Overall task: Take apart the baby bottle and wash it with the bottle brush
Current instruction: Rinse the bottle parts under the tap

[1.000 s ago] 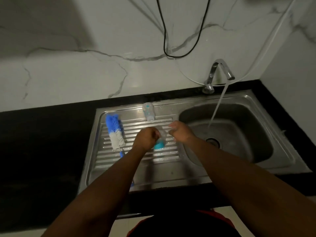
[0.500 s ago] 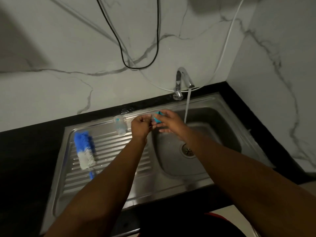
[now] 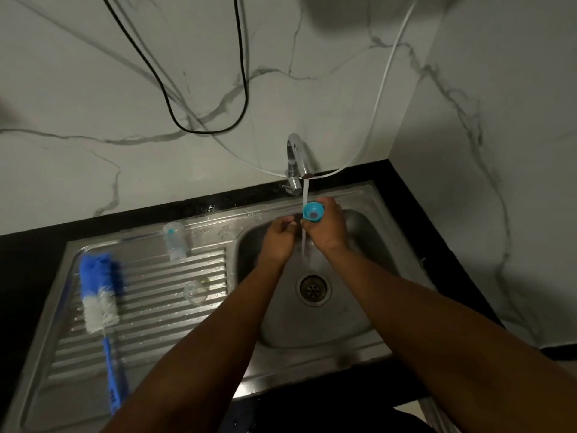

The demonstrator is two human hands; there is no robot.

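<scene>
Over the steel sink [image 3: 368,345], both your arms reach into the basin under the running tap [image 3: 296,157]. On the ribbed drainboard at your left lies the blue-and-white bottle brush [image 3: 99,300], untouched. The clear bottle [image 3: 175,240] stands at the drainboard's far edge, and a clear cap [image 3: 195,292] rests nearer you. Your right hand [image 3: 327,228] grips the blue collar [image 3: 313,212], its open side facing you, in the water stream. Your left hand [image 3: 278,237] is curled just beside it; whether it holds anything, I cannot tell.
</scene>
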